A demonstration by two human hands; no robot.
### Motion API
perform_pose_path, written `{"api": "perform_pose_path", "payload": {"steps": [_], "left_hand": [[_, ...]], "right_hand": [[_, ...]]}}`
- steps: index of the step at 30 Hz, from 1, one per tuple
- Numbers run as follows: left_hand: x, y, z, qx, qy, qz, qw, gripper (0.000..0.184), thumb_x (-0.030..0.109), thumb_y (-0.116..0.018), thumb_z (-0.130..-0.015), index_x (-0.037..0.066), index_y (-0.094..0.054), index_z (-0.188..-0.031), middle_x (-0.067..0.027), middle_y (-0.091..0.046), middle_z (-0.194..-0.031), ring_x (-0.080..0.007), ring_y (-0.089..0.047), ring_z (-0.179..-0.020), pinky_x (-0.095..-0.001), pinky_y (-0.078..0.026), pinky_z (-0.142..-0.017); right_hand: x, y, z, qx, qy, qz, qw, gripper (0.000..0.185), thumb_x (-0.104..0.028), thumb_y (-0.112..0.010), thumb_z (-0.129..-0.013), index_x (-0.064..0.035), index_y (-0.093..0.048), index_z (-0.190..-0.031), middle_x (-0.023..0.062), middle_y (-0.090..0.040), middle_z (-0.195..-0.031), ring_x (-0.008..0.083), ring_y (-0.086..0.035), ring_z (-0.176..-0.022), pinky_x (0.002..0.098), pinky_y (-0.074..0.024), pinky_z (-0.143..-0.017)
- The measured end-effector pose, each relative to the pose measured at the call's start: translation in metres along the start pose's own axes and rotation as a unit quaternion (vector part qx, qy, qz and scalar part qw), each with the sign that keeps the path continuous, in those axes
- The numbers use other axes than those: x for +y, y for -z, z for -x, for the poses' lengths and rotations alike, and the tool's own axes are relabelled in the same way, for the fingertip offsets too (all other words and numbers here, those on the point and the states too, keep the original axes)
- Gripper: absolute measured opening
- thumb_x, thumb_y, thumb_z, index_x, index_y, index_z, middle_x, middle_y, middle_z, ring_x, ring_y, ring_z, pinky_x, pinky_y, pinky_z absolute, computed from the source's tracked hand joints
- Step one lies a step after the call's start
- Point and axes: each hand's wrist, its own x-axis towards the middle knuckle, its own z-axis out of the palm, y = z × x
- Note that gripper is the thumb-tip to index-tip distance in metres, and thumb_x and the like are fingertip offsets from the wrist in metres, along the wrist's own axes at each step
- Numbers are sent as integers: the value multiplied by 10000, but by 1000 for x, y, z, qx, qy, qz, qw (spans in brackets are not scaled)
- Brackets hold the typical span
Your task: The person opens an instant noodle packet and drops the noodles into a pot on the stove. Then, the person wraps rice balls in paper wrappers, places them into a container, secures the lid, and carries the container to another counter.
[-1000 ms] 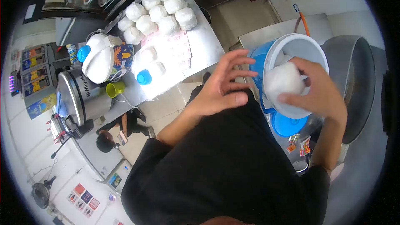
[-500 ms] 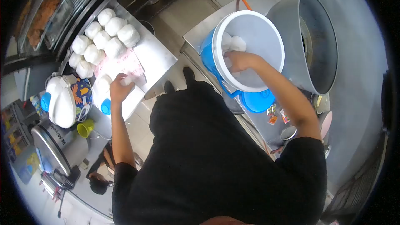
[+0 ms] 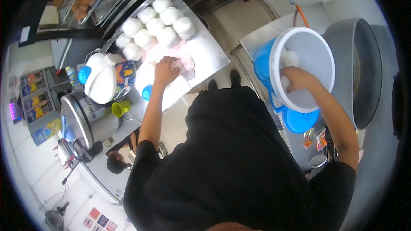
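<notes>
My left hand is closed over the pink-printed paper on the steel table, its fingers round a small whitish, translucent thing. Just beyond it sit several round white wrapped bundles in rows. Beside that hand lies a white container with a blue cap. My right hand reaches inside a blue bucket with a white rim. Its fingers curl over a white bundle, partly hidden by the hand and the rim. Another white bundle rests in the bucket above my fingers.
A blue lid and small packets lie below the bucket. A large grey pot stands to the right. At left are a white jug, a green cup and a steel cooker. A person is at lower left.
My view has turned, so the tables and bucket appear farther right and the left-hand table higher. My left hand stays over the pink paper; my right hand is still inside the bucket.
</notes>
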Motion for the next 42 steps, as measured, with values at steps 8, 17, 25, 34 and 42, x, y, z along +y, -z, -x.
{"api": "perform_pose_path", "payload": {"steps": [8, 17, 25, 34, 42], "left_hand": [[7, -22, 31, 75, 13, -13, 997, 624, 192, -802, -770, 93, -630, -1361, -183, -604, -1379, -386, -553, -1326, -512, -454, -1117], [-5, 3, 27, 11, -46, 35, 998, 786, 40, -805, -689, 87, -550, -1431, -183, -595, -1375, -396, -541, -1331, -503, -443, -1130], [-13, -6, 49, 43, -2, -8, 999, 818, 81, -813, -711, 86, -530, -1478, -211, -497, -1564, -428, -444, -1470, -534, -356, -1229], [66, -23, 50, 128, -32, 78, 988, 730, 240, -719, -854, 56, -510, -1528, -253, -386, -1660, -451, -359, -1539, -579, -264, -1271], [67, -111, 57, 118, -76, -124, 982, 638, 225, -576, -1005, 115, -445, -1619, -221, -352, -1695, -447, -294, -1580, -598, -205, -1291]], "right_hand": [[-158, 115, 143, 260, 2, -259, 930, 585, -123, -870, -684, -80, -632, -1217, 84, -683, -1057, 215, -695, -997, 361, -541, -894], [-274, -2, -176, 182, 129, -338, 915, 632, -221, -829, -782, -74, -524, -1316, 204, -701, -1091, 298, -690, -1004, 410, -554, -846], [-291, -67, -277, 334, 122, -139, 924, 512, -272, -809, -857, -135, -685, -1335, 193, -648, -1286, 418, -618, -1191, 508, -519, -1014], [-273, 4, -51, 328, 225, -324, 858, 237, -163, -743, -936, -50, -738, -1145, 166, -748, -1041, 292, -746, -876, 398, -575, -793], [-49, 34, 34, 206, -132, 12, 969, 347, -275, -711, -902, -26, -767, -1137, 194, -781, -1060, 371, -741, -936, 447, -573, -880]]}}
